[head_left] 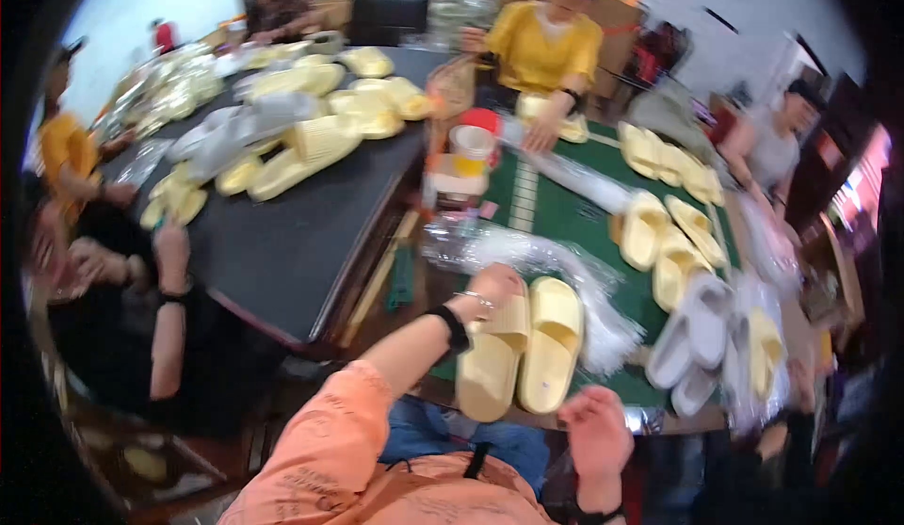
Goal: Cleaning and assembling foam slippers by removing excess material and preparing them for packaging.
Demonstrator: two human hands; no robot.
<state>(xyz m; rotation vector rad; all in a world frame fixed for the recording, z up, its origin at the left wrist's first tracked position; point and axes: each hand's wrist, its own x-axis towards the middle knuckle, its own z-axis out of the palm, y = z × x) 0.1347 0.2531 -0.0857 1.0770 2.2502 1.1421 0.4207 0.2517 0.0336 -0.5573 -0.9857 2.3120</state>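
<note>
Two pale yellow slippers lie side by side before me at the green table's near edge. At the toe of the left slipper (490,365) is my left hand (496,285), closed over its strap end, the fingertips partly hidden. The right slipper (551,344) rests next to it, apart from my hands. My right hand (600,426) hovers by the near edge, to the right of that slipper's heel, fingers loosely bent and apart; I see nothing in it. Clear plastic bags (556,261) lie just beyond the slippers.
Several yellow slippers (645,231) and grey slippers (692,332) line the green table (565,214) on the right. A cup (471,148) stands at its far left. The black table (301,242) at left holds a slipper pile (306,153). Co-workers sit around, one in yellow (546,49) opposite.
</note>
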